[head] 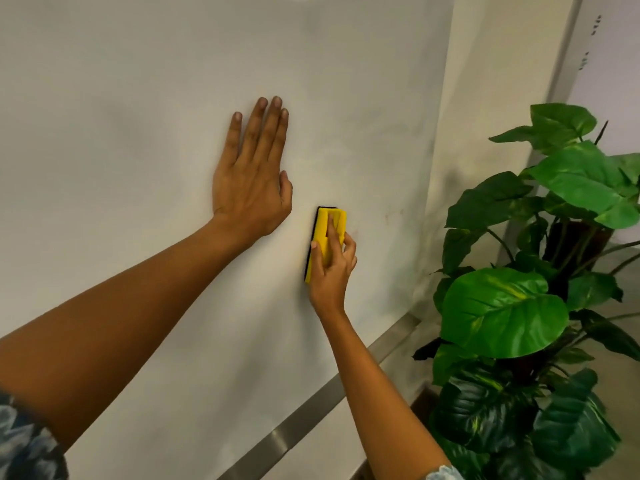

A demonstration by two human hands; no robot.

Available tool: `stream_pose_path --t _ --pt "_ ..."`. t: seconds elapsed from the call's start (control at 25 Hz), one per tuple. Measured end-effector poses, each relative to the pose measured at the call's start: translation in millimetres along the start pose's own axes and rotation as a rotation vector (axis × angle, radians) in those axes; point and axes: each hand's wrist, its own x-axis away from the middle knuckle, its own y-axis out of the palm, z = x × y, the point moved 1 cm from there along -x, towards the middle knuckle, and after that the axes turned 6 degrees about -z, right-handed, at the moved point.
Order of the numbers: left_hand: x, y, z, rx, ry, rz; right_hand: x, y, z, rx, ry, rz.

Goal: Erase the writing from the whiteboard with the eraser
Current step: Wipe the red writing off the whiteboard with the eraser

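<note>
We note left hand (251,174) flat on whiteboard (138,98); right hand (330,268) grips yellow eraser (323,233), writing reduced to faint smudges.

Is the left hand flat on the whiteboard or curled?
Flat: the left hand lies with straight fingers against the whiteboard.

We've got the whiteboard (138,98) filling most of the view, surface pale w/ faint grey smudging (a few reddish traces toward the right side). Left hand (251,181) lies flat on it, fingers straight, pointing up. Just beside it, lower right, the yellow eraser (323,233) is pressed on the board, right hand (332,268) gripping it. Metal frame strip (311,407) runs along the bottom edge.
</note>
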Motion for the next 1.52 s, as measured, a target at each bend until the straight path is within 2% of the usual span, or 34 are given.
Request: stream_pose_path --t 0.12,0.36,0.52,0.72,0.84,1.04,1.16,1.28,1.44,1.52 --pt "-9.5 4.1 11.3 -0.008 -0.035 -0.010 -22.3 -23.4 32.2 -0.062 0.097 0.027" --pt "-23.5 7.1 18.0 0.010 -0.083 0.030 -43.6 -47.8 68.8 0.016 0.058 -0.019" --pt "-43.2 8.5 19.9 -0.005 -0.085 0.073 -78.5 -74.5 90.6 -0.013 0.117 0.006" --pt "-46.6 17.9 30.5 -0.098 -0.106 0.092 -157.9 -141.4 156.0 -0.063 0.342 0.068" --pt "-59.0 25.1 31.8 -0.136 -0.102 0.108 -188.3 -148.2 173.3 -0.079 0.407 0.071" --pt "-58.8 31.6 38.6 -0.145 -0.096 0.099 -177.7 -138.6 168.0 -0.077 0.441 0.129" --pt "-58.5 33.0 40.5 -0.161 -0.098 0.105 -177.2 -123.4 120.8 -0.064 0.298 0.147" --pt "-57.2 31.9 40.0 -0.163 -0.113 0.112 -181.4 -96.6 37.1 -0.040 0.032 0.164" --pt "-52.0 34.1 39.4 -0.157 -0.115 0.098 -171.6 -58.2 -55.8 0.091 -0.342 0.027" --pt "-50.0 33.5 41.0 -0.166 -0.117 0.094 -174.6 -57.3 -66.5 0.164 -0.463 -0.011"
